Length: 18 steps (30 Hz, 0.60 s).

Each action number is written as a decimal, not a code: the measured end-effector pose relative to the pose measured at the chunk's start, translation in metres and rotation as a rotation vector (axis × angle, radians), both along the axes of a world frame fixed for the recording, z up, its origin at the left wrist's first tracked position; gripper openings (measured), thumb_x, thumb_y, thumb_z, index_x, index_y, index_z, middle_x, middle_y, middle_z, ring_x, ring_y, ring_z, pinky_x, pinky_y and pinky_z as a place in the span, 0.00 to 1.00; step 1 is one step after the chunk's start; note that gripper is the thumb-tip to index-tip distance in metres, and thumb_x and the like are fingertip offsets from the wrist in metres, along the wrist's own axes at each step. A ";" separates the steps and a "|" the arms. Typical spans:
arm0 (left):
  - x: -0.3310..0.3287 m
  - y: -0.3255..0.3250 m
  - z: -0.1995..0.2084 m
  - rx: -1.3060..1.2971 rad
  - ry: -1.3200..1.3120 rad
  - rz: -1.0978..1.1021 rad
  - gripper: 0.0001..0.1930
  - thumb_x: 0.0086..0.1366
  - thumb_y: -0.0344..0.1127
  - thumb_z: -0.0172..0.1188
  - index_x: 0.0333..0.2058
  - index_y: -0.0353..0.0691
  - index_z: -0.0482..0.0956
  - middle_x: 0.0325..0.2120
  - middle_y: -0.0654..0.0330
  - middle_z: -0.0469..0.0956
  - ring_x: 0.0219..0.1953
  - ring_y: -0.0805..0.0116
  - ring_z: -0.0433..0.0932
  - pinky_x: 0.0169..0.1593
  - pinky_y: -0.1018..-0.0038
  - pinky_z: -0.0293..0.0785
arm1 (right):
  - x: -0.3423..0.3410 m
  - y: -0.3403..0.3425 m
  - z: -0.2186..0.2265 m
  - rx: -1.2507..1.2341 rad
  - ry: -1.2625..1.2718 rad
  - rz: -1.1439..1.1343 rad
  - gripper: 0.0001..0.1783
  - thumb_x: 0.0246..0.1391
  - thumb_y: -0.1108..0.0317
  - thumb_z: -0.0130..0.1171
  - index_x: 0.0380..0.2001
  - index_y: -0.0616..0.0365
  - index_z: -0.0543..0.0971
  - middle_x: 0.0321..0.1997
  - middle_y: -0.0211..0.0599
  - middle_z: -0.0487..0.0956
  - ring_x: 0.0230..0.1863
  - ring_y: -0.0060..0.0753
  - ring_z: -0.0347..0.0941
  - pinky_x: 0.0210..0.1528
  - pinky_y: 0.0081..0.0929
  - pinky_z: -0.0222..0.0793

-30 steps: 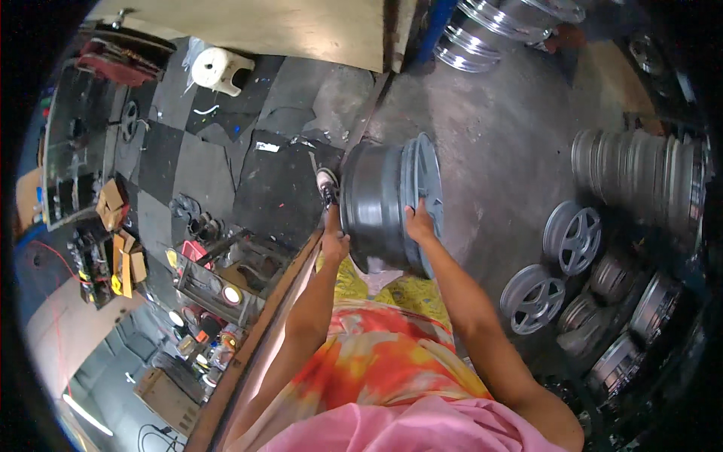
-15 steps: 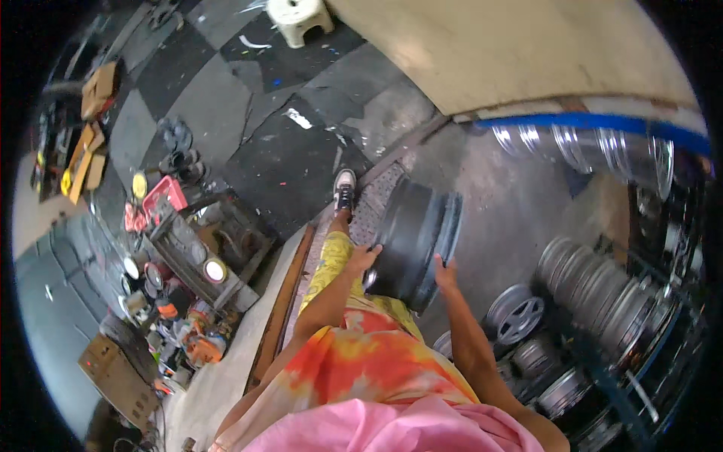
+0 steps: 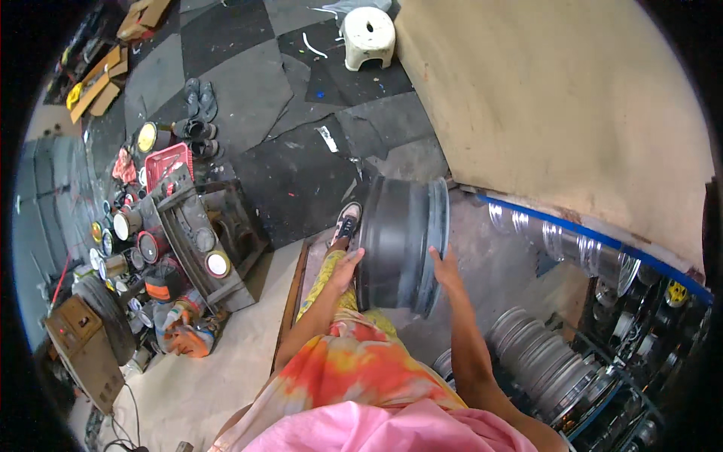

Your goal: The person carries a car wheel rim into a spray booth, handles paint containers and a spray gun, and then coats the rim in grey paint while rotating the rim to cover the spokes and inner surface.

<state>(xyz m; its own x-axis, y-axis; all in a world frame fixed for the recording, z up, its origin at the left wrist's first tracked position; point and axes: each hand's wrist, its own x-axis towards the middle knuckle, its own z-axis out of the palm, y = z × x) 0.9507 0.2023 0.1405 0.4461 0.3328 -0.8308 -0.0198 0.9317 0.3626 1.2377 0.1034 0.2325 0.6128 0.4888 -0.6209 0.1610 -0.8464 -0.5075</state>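
A large dark grey wheel rim (image 3: 395, 245) hangs in front of me at about thigh height, its barrel side facing up. My left hand (image 3: 346, 270) grips its left edge, and my right hand (image 3: 445, 267) clasps the lighter flanged edge on the right. The fingertips of both hands are partly hidden by the rim. Just past its left edge shows my shoe (image 3: 349, 221), on the floor.
Stacked silver rims (image 3: 538, 361) lie at lower right beside a metal rack. More rims hang under a blue-edged tan board (image 3: 550, 98). A white stool (image 3: 369, 38) stands ahead. Paint cans, a red basket (image 3: 167, 162) and a wooden crate (image 3: 211, 241) crowd the left.
The rim has come to a straighter, more upright angle in my hands and shifted slightly left. My view has turned, so the stool and the left-side clutter appear further right or lower.
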 end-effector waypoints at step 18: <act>0.054 0.140 -0.026 0.163 0.239 0.531 0.38 0.73 0.65 0.43 0.53 0.29 0.76 0.44 0.55 0.81 0.42 0.65 0.78 0.48 0.68 0.73 | 0.019 0.329 -0.065 0.150 0.009 0.609 0.40 0.60 0.41 0.56 0.65 0.58 0.65 0.61 0.60 0.73 0.64 0.59 0.69 0.64 0.46 0.63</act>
